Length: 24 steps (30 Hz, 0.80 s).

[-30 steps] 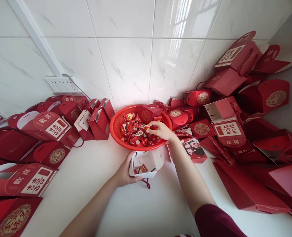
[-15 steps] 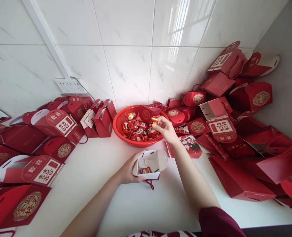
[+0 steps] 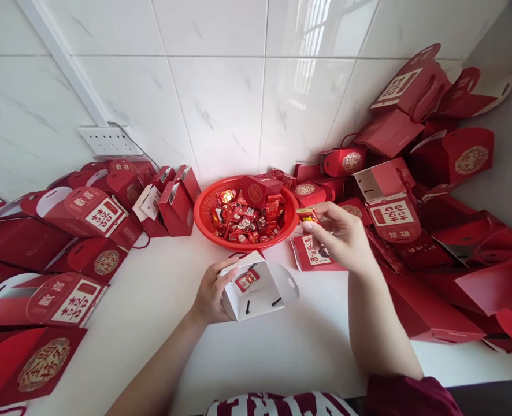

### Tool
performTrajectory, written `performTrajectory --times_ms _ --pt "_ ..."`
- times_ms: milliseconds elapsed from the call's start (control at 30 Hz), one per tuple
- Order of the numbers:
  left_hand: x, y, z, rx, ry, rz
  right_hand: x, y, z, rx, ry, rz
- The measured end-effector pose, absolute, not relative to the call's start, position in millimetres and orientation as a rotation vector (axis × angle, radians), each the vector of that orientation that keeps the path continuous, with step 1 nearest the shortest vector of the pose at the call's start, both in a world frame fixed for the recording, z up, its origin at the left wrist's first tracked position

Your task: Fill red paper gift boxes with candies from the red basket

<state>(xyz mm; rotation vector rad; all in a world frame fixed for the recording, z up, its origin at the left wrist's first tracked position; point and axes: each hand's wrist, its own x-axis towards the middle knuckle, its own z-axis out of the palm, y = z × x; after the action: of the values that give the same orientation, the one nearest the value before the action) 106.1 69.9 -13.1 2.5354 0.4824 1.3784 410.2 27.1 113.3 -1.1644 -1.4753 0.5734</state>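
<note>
My left hand [image 3: 215,292] grips a small gift box [image 3: 260,303] by its left side. The box is tilted so its white inside faces me, with a flap standing out on the right and dark cord ends poking through the walls. Inside lies a red wrapped candy [image 3: 247,279]. Between the thumb and fingers of my right hand [image 3: 340,234] is a red and gold wrapped candy [image 3: 308,216], held just right of the basket rim. The red plastic basket [image 3: 201,222] behind the box holds many wrapped candies [image 3: 245,216] and a small red box [image 3: 258,189].
Red gift boxes [image 3: 82,214] are crowded along the left of the white table [image 3: 143,329]. More red boxes [image 3: 394,222] pile up on the right, against the wall. A printed red box [image 3: 319,254] lies right of the basket. A socket strip [image 3: 108,140] is on the tiled wall.
My right hand has moved right, from over the basket to beside its rim, with the candy. My left hand has shifted left and tilted the box, and the candy inside now lies elsewhere.
</note>
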Motion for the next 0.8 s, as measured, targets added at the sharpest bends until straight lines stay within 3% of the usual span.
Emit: performTrajectory --times_ms 67,267,433,800 --pt "107.4 68.9 -13.0 2.558 0.478 1.3 412.7 21.4 118.4 -1.167 -1.554 0.573" --pt "114.5 73.3 -22.4 2.491 0.593 0.906 393.5 29.2 121.8 -1.025 -2.242 0.969" --pt "115.0 79.7 -27.8 2.318 0.656 0.917 395.4 40.8 112.0 -1.281 -2.253 0.796" --pt "114.3 79.1 -29.7 2.537 0.587 1.118 416.4 42.7 108.1 -1.557 -2.162 0.618"
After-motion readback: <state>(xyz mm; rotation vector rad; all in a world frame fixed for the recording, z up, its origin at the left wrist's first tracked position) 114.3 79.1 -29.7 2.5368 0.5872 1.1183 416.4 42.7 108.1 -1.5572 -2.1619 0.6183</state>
